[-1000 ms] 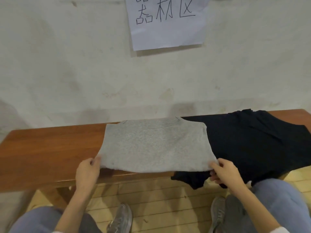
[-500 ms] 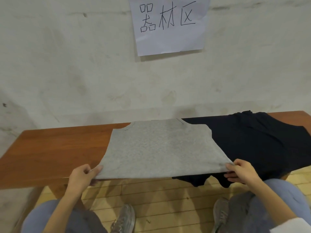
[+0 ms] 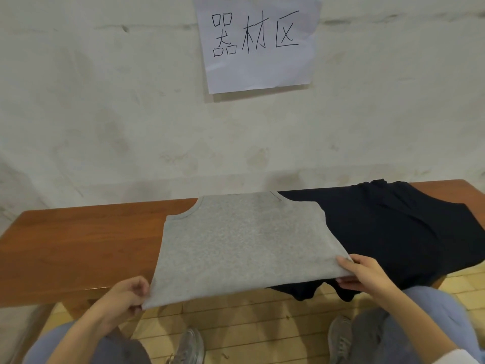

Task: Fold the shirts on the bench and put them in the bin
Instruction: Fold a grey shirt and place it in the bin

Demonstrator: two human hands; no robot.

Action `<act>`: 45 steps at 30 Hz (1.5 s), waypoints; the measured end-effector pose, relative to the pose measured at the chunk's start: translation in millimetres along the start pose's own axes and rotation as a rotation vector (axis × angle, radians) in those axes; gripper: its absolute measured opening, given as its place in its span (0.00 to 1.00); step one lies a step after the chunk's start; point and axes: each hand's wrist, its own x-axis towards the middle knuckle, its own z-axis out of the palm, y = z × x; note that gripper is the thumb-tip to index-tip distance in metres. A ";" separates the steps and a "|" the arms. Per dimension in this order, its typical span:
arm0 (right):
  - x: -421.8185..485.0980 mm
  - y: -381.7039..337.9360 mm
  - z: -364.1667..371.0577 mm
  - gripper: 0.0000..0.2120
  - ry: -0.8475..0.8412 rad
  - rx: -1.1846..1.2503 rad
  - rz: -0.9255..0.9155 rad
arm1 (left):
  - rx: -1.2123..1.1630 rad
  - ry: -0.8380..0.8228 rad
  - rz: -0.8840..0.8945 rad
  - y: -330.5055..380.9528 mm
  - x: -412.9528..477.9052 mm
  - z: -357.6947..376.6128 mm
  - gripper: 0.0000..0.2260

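**Risks**

- The grey shirt (image 3: 244, 240) is held only at its two near corners. If either pinch loosens, that corner is likely to drop over the front edge of the worktop (image 3: 78, 245) and open the fold.
- The left corner sits nearer the person and lower than the right corner. A fold made from this position may come out skewed.
- The right side of the grey shirt lies over the left part of the black shirt (image 3: 393, 232). Friction between the fabrics could drag the black shirt, whose near hem already hangs past the worktop edge, down to the floor.
- The bin is not in view, so the transfer path cannot be judged.

**Grip**

- The left hand (image 3: 123, 298) pinches the near left corner between thumb and curled fingers (image 3: 136, 287).
- The right hand (image 3: 364, 274) pinches the near right corner, with the thumb on top and the fingers (image 3: 349, 281) beneath.

**Condition of the shirt**

- The grey shirt is light heathered knit, flat and mostly free of creases.
- The neckline and a curved armhole seam lie at the far edge, near the wall.
- The far portion rests on the worktop. The near edge is raised and extends past the front edge, towards the person.
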 end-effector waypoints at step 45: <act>267.5 -191.7 169.4 0.09 -0.586 -0.174 0.249 | 0.512 -0.509 -0.208 225.2 252.2 100.2 0.13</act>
